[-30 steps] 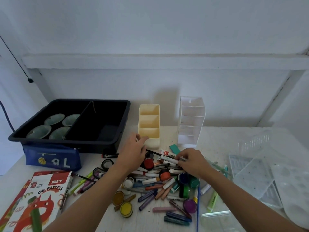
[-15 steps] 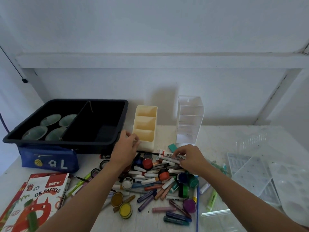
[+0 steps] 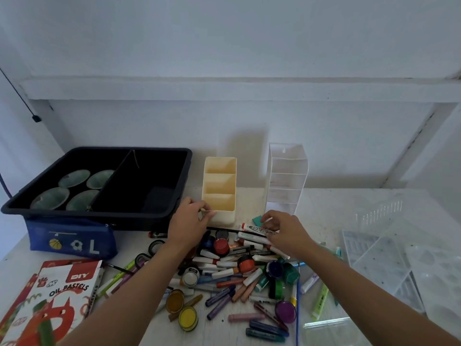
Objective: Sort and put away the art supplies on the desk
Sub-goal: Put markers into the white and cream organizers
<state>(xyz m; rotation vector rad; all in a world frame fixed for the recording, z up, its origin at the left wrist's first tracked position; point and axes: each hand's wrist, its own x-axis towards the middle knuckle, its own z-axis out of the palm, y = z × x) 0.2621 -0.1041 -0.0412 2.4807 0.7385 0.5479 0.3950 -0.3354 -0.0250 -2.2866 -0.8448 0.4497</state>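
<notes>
Bare desk (image 3: 250,204) runs between the yellow box (image 3: 219,188) and the clear shelf box (image 3: 287,181) on its right. The black bin (image 3: 87,216) stands close on its left. In front, a heap of crayons and paint pots (image 3: 224,273) blocks the way.

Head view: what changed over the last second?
The left hand slid left from above the pile to the cream organizer and now grips its near left corner. The right hand stayed pinching the white marker atop the pile. The organizer, black tray and pile did not move.
</notes>
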